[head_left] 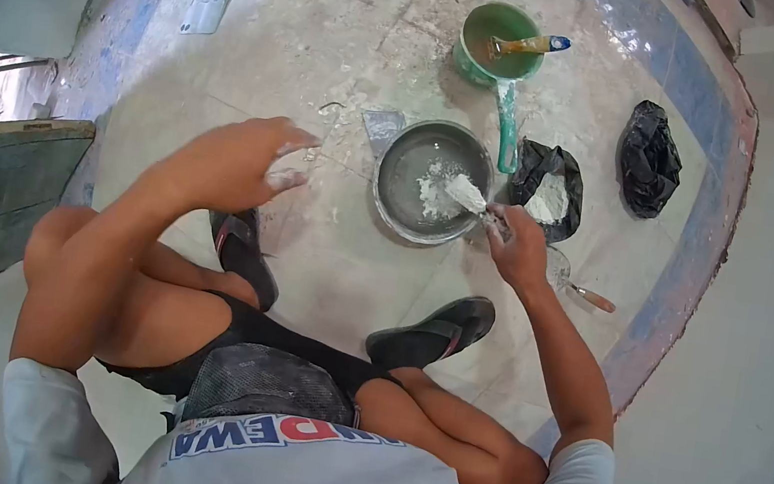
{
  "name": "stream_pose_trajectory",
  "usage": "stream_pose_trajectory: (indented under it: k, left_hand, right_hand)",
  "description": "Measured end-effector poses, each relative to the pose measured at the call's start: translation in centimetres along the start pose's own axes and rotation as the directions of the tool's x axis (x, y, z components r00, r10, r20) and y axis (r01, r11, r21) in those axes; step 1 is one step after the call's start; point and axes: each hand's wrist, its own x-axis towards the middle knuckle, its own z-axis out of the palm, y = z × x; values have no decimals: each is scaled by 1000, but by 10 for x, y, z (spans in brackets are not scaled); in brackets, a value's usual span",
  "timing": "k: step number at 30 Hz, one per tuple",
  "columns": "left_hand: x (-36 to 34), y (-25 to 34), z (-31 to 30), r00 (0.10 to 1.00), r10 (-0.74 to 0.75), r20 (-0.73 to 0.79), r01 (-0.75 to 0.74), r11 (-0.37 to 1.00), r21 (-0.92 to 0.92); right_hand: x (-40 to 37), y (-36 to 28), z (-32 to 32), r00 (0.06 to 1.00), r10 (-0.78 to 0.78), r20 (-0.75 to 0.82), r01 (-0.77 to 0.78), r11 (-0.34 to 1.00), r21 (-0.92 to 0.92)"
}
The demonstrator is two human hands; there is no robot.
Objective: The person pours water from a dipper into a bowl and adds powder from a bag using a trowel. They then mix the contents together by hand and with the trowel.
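Note:
My right hand [516, 246] grips the handle of a small spoon-like scoop [467, 194] heaped with white powder. The scoop is over the right side of a round dark basin [381, 203], where loose white powder [436, 192] lies on the grey bottom. To the left of the basin, my left hand [264, 158] hangs in the air, its powdered thumb and fingers apart and nothing between them. Just beyond my right hand, an open black plastic bag [574, 177] holds more white powder [547, 201].
A green dipper [464, 64] with liquid and a paintbrush [537, 46] stands beyond the basin. A second black bag [650, 162] and a trowel [591, 298] lie to the right. A flat grey plate [382, 128] touches the basin's left side. A phone-like slab [210, 6] lies far left.

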Motion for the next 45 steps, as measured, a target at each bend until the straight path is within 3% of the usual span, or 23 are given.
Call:
stream_pose_trajectory:
  k: [2, 4, 5, 6, 7, 9, 12, 13, 18, 20, 28, 38, 41, 42, 43, 45]
  left_hand:
    - [16, -9, 36, 995, -31, -91, 5, 964, -265]
    - [21, -13, 53, 997, -62, 43, 71, 963, -259]
    - [23, -17, 68, 1000, -27, -12, 25, 990, -139]
    - [28, -18, 74, 999, -31, -16, 28, 990, -140]
    - [36, -18, 78, 994, -90, 56, 101, 964, -244]
    - [54, -25, 86, 974, -146, 175, 211, 870, -446]
    - [74, -21, 92, 984, -165, 67, 172, 783, -597]
    - [80, -17, 89, 978, -184, 98, 205, 764, -612]
    - [113, 3, 93, 957, -174, 232, 273, 811, -517]
    - [128, 12, 108, 954, -196, 229, 290, 803, -520]
    - [148, 28, 118, 961, -166, 221, 259, 819, -511]
    - [130, 15, 108, 964, -141, 226, 241, 825, -511]
    - [123, 20, 101, 966, -167, 199, 245, 840, -485]
    - [121, 21, 100, 994, -99, 55, 113, 912, -394]
    - [119, 22, 98, 997, -10, -78, -12, 960, -279]
    - [120, 26, 95, 997, -68, -44, 51, 947, -316]
  right_hand:
    - [0, 0, -4, 999, -37, 39, 37, 999, -2]
    - [-2, -1, -2, 999, 21, 48, -21, 1000, 10]
    - [-2, 1, -1, 999, 27, 46, -27, 1000, -3]
    - [-2, 3, -1, 999, 31, 42, -30, 999, -16]
    - [-2, 3, -1, 997, -61, 40, 61, 998, 3]
    - [-2, 0, -3, 998, -25, 57, 25, 1000, 9]
    - [-2, 2, -1, 995, 13, 98, -12, 1000, -4]
    - [-2, 3, -1, 992, -3, 126, 5, 1000, -19]
    - [-9, 14, -8, 997, 53, 60, -56, 997, 49]
    - [-7, 26, -16, 999, -26, 47, 20, 991, 136]
    - [-12, 46, -32, 999, -28, 29, 24, 994, 106]
    - [-17, 21, -23, 1000, -7, 30, 5, 997, 77]
    - [-18, 17, -22, 1000, -20, 22, 19, 997, 76]
    - [-14, 8, -11, 999, -39, 18, 40, 999, -23]
    - [-15, 8, -9, 999, -35, 40, 36, 999, -6]
    - [-15, 5, -9, 998, -29, 56, 28, 999, 14]
